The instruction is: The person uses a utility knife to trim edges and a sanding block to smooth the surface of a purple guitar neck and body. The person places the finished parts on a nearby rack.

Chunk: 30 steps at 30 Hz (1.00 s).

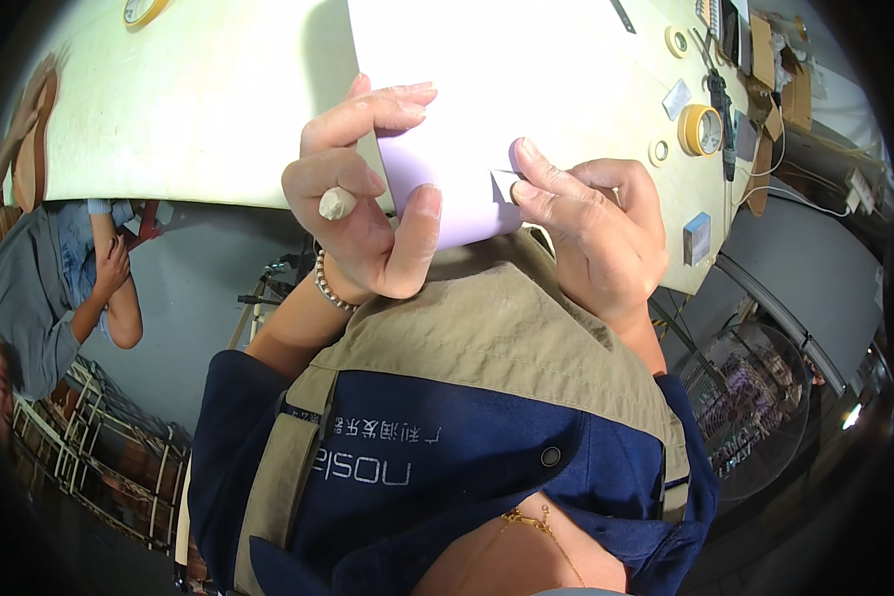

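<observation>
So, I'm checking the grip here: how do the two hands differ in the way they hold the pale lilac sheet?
The left hand wraps the pale lilac sheet with fingers on top and thumb on the near edge, and grips a small white stub; the right hand pinches a small white tab at the sheet's edge. The left wrist wears a beaded bracelet; the right shows none. Both touch the sheet.

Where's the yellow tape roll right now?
In the head view, the yellow tape roll lies on the pale table, upper right, beyond the right hand, beside black pliers.
</observation>
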Tool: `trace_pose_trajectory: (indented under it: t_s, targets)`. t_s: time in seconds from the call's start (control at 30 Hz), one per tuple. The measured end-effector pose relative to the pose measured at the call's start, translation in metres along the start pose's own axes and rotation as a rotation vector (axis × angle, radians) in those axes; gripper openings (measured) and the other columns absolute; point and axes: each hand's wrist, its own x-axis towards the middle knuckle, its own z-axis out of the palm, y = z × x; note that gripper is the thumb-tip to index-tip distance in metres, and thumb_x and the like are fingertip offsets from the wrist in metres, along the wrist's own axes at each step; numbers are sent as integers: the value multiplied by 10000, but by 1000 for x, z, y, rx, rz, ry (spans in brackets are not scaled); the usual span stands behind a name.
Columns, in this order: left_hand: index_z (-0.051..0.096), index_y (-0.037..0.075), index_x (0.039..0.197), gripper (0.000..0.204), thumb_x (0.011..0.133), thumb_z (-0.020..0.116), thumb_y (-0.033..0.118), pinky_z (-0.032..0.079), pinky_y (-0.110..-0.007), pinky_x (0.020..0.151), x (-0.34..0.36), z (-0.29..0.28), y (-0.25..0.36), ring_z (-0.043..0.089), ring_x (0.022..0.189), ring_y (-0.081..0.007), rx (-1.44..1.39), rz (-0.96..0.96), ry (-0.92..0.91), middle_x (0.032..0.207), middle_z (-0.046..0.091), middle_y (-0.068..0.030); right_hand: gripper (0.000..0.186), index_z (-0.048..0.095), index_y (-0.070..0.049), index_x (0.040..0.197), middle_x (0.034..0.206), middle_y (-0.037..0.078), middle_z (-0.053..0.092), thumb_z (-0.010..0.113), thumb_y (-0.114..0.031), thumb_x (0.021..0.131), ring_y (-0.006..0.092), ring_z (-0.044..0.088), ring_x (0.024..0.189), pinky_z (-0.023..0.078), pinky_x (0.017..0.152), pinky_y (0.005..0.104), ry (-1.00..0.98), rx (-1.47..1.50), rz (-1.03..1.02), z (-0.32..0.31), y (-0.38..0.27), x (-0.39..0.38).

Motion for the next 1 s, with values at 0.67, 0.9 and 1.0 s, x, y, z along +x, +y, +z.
trace_pose_trajectory:
  t_s: [0.67, 0.9, 1.0]
  targets:
    - [315, 91, 908, 355, 675, 569, 6, 222, -578, 996, 0, -1, 1, 575, 998, -357, 1, -14, 8, 1019, 524, -186, 153, 648, -59, 717, 906, 44, 688, 708, -85, 579, 154, 492, 614, 390, 553, 233, 68, -63, -36, 4, 4, -12]
    - [315, 92, 905, 349, 682, 571, 11, 225, -578, 995, -1, -1, 2, 575, 999, -353, -1, -9, 8, 1019, 526, -185, 152, 641, -47, 706, 896, 47, 688, 708, -80, 573, 150, 504, 615, 374, 556, 239, 30, -133, -115, -2, 1, -8]
    - [315, 91, 906, 347, 685, 570, 13, 225, -578, 994, -1, -1, 2, 574, 1002, -353, 5, -16, 4, 1020, 524, -186, 148, 632, -46, 693, 894, 49, 688, 710, -78, 572, 149, 504, 615, 378, 550, 243, 7, -112, -90, -4, 1, -8]
